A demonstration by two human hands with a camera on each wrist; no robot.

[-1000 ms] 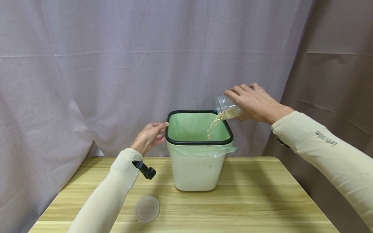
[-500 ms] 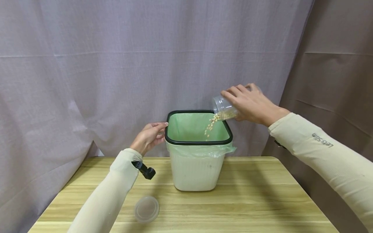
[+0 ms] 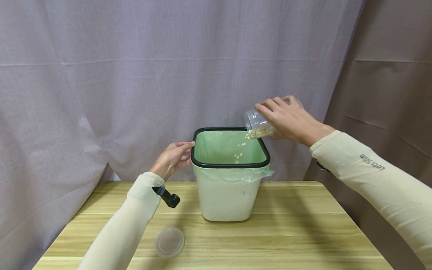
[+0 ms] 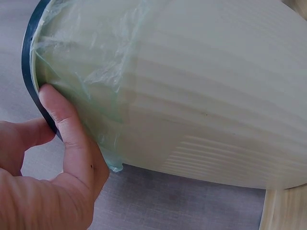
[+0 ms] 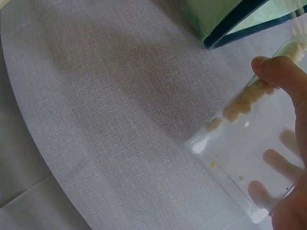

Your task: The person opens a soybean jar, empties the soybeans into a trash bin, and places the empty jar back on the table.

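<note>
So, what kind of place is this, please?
Probably a staged recording corner, not a lived-in room. Plain grey curtains hang on all sides behind a small wooden table, which carries only a bag-lined waste bin and a clear lid.

Left hand (image 3: 173, 158) low, fingers extended forward, thumb pressing; right hand (image 3: 290, 120) raised, fingers curled in grip.

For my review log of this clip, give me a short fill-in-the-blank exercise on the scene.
1. The right hand tilts a clear jar over the ____.
2. The bin is lined with a ____ bag.
3. The left hand grips the bin's black ____.
4. The jar's lid lies on the wooden ____.

Missing words: bin; green; rim; table
</note>
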